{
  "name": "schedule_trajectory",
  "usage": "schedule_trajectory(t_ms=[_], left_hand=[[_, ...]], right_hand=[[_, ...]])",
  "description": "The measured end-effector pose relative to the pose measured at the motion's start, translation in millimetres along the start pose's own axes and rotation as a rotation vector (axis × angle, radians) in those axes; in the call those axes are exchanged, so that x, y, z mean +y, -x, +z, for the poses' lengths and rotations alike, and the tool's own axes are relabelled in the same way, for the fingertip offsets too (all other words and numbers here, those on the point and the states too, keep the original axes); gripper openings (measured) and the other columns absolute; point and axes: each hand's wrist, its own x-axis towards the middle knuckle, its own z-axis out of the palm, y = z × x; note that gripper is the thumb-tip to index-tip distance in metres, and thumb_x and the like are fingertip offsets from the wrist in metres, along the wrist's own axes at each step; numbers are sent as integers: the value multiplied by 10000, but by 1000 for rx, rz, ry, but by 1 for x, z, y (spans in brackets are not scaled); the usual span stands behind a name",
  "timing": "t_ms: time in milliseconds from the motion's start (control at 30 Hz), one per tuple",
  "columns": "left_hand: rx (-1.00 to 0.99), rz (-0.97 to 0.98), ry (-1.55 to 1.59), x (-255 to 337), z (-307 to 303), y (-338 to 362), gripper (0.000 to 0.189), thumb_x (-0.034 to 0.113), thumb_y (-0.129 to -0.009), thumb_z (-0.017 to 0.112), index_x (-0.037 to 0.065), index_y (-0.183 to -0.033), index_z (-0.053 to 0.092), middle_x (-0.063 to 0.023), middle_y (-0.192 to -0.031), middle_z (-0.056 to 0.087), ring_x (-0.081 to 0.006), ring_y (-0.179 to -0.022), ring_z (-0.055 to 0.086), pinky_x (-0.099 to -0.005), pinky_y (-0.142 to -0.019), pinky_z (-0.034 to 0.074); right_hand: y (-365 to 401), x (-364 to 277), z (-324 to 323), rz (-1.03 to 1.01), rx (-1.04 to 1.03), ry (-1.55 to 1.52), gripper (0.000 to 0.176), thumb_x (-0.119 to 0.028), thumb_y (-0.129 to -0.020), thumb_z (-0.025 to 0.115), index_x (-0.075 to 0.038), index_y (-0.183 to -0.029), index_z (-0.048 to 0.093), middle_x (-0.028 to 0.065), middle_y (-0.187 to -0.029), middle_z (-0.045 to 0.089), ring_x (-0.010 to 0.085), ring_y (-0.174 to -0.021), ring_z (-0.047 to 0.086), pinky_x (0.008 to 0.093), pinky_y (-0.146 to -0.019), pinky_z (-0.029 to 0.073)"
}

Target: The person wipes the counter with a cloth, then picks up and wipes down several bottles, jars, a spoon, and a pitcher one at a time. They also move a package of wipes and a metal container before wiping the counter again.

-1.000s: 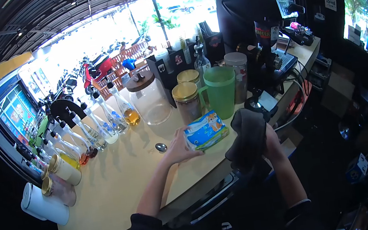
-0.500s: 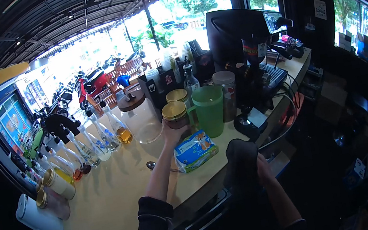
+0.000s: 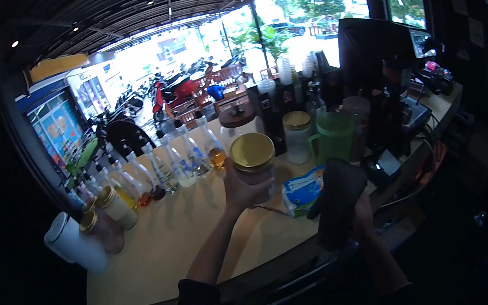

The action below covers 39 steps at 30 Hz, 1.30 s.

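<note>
My left hand is wrapped round a clear jar with a gold lid, held up over the wooden counter. In my right hand is a dark cloth, which hangs down past the counter's front edge. A blue tissue pack lies between the two hands, partly covered by the cloth. Behind it stand another gold-lidded jar and a green pitcher. A big glass jar with a brown lid is partly hidden by the held jar.
A row of glass bottles with pourers lines the counter's far edge. At the left end are a white jug and gold-lidded jars. Dark coffee equipment and stacked cups occupy the right and back.
My left hand has lifted the gold-lidded jar off the counter and brought it closer, away from the pitcher. My right hand still holds the cloth. The view has swung left.
</note>
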Motion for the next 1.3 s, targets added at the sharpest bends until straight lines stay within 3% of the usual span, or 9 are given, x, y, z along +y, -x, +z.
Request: schedule_trajectory(t_ms=[233, 333, 433, 567, 733, 833, 1000, 1133, 1300], left_hand=[[-90, 123, -153, 19, -73, 78, 885, 353, -569, 830, 36, -1286, 419, -175, -1223, 538, -310, -1128, 562, -412, -900, 486], [36, 341, -802, -5, -98, 111, 843, 337, -584, 825, 40, -1276, 445, -157, -1215, 552, -290, -1145, 555, -392, -925, 471], [121, -25, -163, 14, -133, 113, 857, 320, -569, 842, 46, -1281, 450, -134, -1223, 554, -268, -1154, 546, -377, -960, 444], [178, 40, -359, 33, -169, 119, 886, 269, -532, 856, 42, -1281, 439, -163, -1184, 546, -335, -1084, 565, -405, -897, 479], [144, 3, -496, 2, -202, 131, 891, 249, -563, 835, 48, -1309, 391, -154, -1189, 528, -326, -1066, 568, -402, -900, 466], [85, 123, -787, -27, -210, 137, 859, 238, -581, 828, 31, -1287, 384, -138, -1179, 523, -310, -1081, 554, -390, -918, 452], [316, -130, 22, 7, -232, 121, 877, 169, -554, 860, 11, -1258, 362, -145, -1156, 530, -249, -1086, 550, -371, -929, 455], [382, -22, 450, -8, -241, 110, 696, -21, -630, 773, -61, -1214, 397, -176, -1178, 549, -241, -1049, 596, -359, -910, 510], [455, 8, 259, -6, -227, 119, 690, -48, -648, 759, -52, -1233, 395, -157, -1158, 552, -241, -1099, 566, -367, -923, 507]], right_hand=[[-24, 9, 170, -774, -532, 1211, 443, -298, -835, 572, -75, -1216, 538, 151, -1353, 443, 367, -1287, 366, 616, -1017, 261], [-22, 29, 224, -797, -525, 1106, 464, -357, -812, 623, -128, -1208, 548, 113, -1354, 450, 351, -1278, 382, 623, -999, 278], [-40, 37, 261, -831, -483, 1062, 442, -368, -812, 635, -111, -1169, 587, 112, -1266, 531, 346, -1181, 489, 530, -963, 373], [-78, 59, 290, 136, -706, 522, 395, -368, -890, 543, 8, -974, 633, 160, -817, 646, 339, -789, 645, 384, -727, 492], [-12, 84, 323, -874, -515, 1103, 319, -262, -786, 621, -134, -1078, 621, 98, -1228, 535, 301, -1200, 469, 553, -972, 352], [-17, 80, 331, -870, -624, 960, 399, -253, -751, 663, -99, -1116, 619, 138, -1245, 539, 335, -1183, 489, 451, -997, 378], [-38, 121, 346, -152, -515, -67, 415, -222, -936, 480, 44, -1254, 494, 203, -1193, 574, 269, -1143, 539, 349, -1004, 372], [2, 183, 347, -551, -228, 268, 403, -228, -972, 405, 69, -1231, 491, 173, -1160, 583, 239, -1107, 546, 342, -1000, 386], [-22, 167, 341, 756, -287, -701, 540, -458, -962, 340, -39, -1243, 531, 148, -1185, 598, 287, -1077, 583, 378, -963, 444]])
